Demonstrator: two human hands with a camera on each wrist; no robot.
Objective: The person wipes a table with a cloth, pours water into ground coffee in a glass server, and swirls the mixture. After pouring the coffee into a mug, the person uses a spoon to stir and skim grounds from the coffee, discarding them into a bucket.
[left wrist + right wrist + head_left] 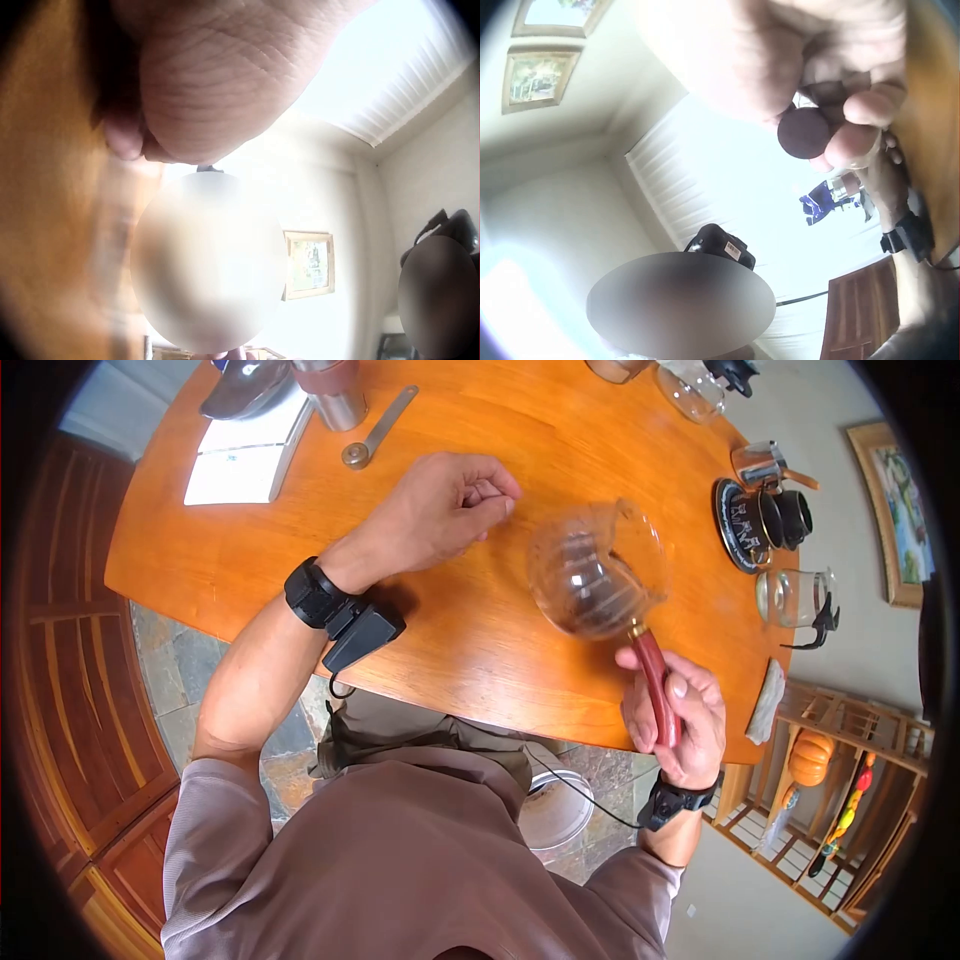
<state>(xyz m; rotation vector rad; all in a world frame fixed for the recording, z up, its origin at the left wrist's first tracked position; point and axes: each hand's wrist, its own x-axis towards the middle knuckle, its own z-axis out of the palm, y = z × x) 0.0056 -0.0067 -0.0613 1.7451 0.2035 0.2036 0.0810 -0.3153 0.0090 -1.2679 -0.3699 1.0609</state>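
Brown shirt (400, 860) nearest. Right hand (698, 718) grips the red handle (654, 678) of the glass pot (563, 575), over the worktop (460, 630). Left hand (425, 515) loosely curled, nothing visible held. Progress: pot in hand — remainder undetermined (contents unclear).

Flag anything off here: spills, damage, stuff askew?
Nothing clearly wrong. No spill or break shows. The glass pot looks tilted, but the right hand grips its handle. The grey cloth lies right at the table's edge.
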